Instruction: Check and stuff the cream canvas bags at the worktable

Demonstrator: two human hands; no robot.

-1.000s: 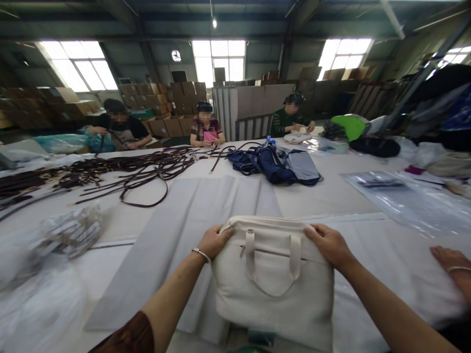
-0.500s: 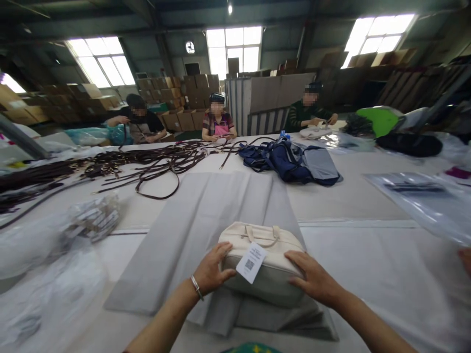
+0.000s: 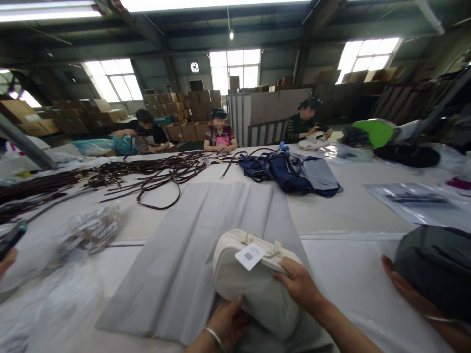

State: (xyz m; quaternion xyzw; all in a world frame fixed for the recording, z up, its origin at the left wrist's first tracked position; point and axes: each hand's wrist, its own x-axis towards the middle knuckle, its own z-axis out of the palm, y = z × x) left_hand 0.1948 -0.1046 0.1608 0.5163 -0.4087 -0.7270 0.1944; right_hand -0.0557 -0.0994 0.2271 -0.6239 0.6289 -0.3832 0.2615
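A cream and grey-green bag [image 3: 253, 289] with short handles is tilted up above grey sheets [image 3: 176, 264] on the table. A white tag [image 3: 249, 256] with a printed square code lies against its upper front. My right hand [image 3: 300, 287] grips the bag's upper right edge, thumb and fingers pressed on it. Under the bag's lower left side is my left hand [image 3: 230, 323], its fingers curled at the bottom edge and partly hidden beneath it.
Another person's hand [image 3: 412, 289] holds a dark bag [image 3: 437, 269] at the right; a hand [image 3: 5, 262] with a phone shows at the left edge. Beyond lie brown straps [image 3: 158, 179], navy bags [image 3: 287, 171] and clear plastic [image 3: 55, 279]. Several people sit across the table.
The bag has been tipped back, its front turned upward. My left hand has moved from its upper left side to underneath. A dark bag and a phone have come into view. The view has tilted up.
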